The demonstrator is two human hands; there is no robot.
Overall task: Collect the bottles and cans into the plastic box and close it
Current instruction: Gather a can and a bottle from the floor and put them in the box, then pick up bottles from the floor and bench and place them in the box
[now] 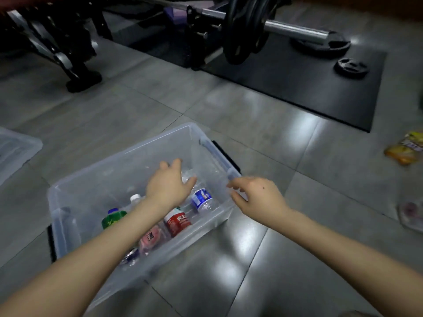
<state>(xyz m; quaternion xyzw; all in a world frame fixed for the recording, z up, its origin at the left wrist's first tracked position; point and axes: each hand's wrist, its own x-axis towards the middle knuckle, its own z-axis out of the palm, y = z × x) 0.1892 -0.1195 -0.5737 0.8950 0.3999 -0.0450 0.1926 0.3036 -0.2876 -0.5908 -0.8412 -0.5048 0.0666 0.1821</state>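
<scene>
A clear plastic box (160, 143) stands open on the grey tile floor in front of me. Several bottles lie inside: a blue-labelled water bottle (202, 199), a red-labelled one (178, 221), a pink-labelled one (150, 239) and a green one (113, 218). My left hand (170, 183) reaches down into the box, fingers spread over a clear crumpled bottle (188, 176) beside the blue-labelled one. My right hand (254, 194) hovers at the box's right rim, fingers loosely curled and holding nothing. The box's lid (16, 149) lies on the floor at the far left.
A barbell with black weight plates (247, 30) rests on a black mat (309, 88) ahead. Gym equipment legs (80, 76) stand at the upper left. Snack packets (407, 149) and a flat wrapper (412, 215) lie on the floor at the right edge.
</scene>
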